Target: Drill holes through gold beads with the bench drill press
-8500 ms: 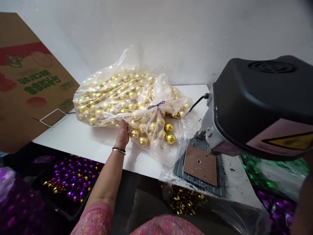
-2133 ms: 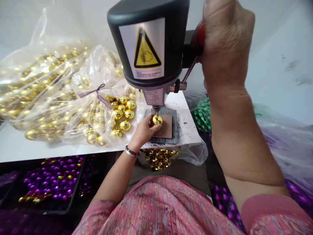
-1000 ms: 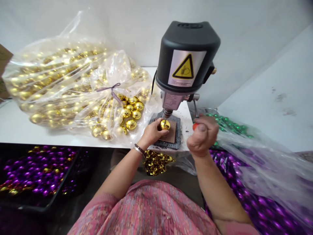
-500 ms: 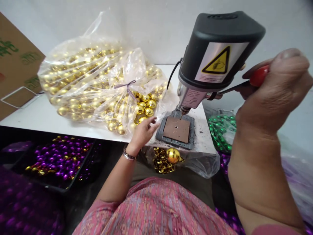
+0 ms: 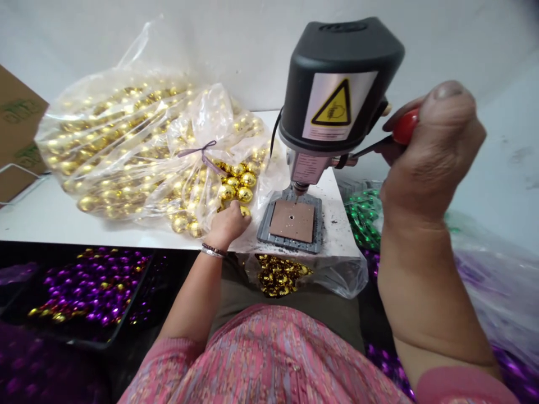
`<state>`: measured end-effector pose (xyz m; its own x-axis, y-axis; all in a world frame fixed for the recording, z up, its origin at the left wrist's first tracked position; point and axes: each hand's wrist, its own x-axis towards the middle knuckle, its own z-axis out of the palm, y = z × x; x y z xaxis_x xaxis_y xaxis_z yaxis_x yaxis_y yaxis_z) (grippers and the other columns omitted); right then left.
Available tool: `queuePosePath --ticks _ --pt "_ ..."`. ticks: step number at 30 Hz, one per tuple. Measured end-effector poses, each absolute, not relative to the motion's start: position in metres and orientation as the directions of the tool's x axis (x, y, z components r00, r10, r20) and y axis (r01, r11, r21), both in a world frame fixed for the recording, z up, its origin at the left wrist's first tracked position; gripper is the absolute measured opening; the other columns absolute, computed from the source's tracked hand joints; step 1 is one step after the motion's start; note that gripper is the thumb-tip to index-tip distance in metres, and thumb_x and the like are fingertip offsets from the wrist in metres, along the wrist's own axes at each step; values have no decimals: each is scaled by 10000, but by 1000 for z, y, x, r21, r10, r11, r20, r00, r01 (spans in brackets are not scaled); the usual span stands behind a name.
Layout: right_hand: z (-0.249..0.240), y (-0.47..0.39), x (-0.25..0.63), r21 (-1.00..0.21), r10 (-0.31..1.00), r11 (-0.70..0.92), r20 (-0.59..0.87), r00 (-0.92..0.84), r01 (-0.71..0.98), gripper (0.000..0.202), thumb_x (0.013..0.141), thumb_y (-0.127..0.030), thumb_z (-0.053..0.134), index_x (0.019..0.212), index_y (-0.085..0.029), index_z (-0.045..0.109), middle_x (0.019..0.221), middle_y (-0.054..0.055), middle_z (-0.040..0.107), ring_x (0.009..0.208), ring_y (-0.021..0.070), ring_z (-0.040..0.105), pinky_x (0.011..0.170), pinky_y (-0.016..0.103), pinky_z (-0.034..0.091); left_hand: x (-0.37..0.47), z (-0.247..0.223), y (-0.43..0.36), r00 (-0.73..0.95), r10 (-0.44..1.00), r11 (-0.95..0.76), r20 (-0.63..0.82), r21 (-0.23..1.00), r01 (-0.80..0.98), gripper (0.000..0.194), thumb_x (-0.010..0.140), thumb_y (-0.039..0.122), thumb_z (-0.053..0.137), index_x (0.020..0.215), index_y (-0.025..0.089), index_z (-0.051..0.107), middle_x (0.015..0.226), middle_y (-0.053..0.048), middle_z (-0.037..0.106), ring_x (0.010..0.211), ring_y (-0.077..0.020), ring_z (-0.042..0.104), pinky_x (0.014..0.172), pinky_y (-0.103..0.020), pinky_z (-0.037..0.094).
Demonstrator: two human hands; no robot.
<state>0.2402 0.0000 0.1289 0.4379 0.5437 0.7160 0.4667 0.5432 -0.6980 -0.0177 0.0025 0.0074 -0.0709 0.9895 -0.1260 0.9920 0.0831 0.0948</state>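
Gold balls [image 5: 245,194], glossy, round, near the worktop's [image 5: 50,219] edge.
Right grip [image 5: 438,134] wraps the red knob [image 5: 405,126]; left grip [image 5: 229,224] curls at one, hold unclear from here.

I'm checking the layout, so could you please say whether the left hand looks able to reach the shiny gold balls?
Most likely yes: the left hand is at the shiny gold balls, where the translucent plastic bag leaves some uncovered.
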Motion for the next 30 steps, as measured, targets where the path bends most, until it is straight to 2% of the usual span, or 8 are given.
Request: queuePosePath --ticks 3,6,9,12,15,20,26,30 --pt "133 -1 242 -687 566 535 723 395 491 458 965 -523 318 736 -173 506 726 -16 508 631 56 470 677 274 460 -20 14 -8 -71 996 56 53 250 967 520 856 352 600 1309 103 540 1062 -172 727 958 -303 703 806 -371 522" --pt "142 6 246 -706 598 541 705 381 458 395 949 -466 366 700 -172 452 690 -27 468 645 45 444 652 241 425 -16 24 -18 -4 986 -84 167 516 853 621 830 380 659 1383 138 512 1040 -114 720 876 -227 679 782 -323 518" --pt "154 20 251 -742 646 542 668 369 394 394 899 -485 453 655 -178 416 649 -26 445 650 51 418 582 218 366 2 25 -21 241 968 -205 76 791 576 551 831 444 670 1307 176 595 1002 -60 718 819 -163 650 744 -272 512" --pt "164 32 255 -799 718 474 594 363 369 338 876 -366 490 607 -167 440 599 -29 399 635 49 376 547 210 295 26 13 -16 329 944 -113 -31 905 410 461 832 460 663 1190 169 659 970 -47 710 785 -149 639 697 -258 505" --pt "169 35 255 -827 748 447 554 366 340 298 872 -269 474 595 -161 445 602 -32 359 615 44 352 528 206 266 39 -2 -8 277 955 -4 -105 931 365 459 835 473 651 1181 170 652 933 -44 707 739 -153 644 626 -249 492" --pt "168 36 253 -834 758 466 548 354 295 279 890 -282 460 639 -173 404 634 -39 354 596 35 373 518 191 293 45 -6 1 219 961 53 -167 892 448 429 837 454 650 1172 186 642 867 -36 727 661 -147 639 602 -242 486" --pt "164 41 253 -810 736 498 583 343 309 379 899 -469 409 663 -174 379 635 -66 333 600 -5 352 579 147 346 47 -4 4 210 960 50 -184 854 517 372 868 428 611 1156 195 646 839 -26 717 667 -156 665 590 -239 483" --pt "161 40 252 -781 706 536 623 337 320 536 855 -675 329 687 -168 370 625 -83 316 589 -19 328 606 154 409 50 -6 5 239 965 -52 -110 810 584 427 875 385 616 1256 191 623 955 -51 736 770 -172 684 670 -259 511"
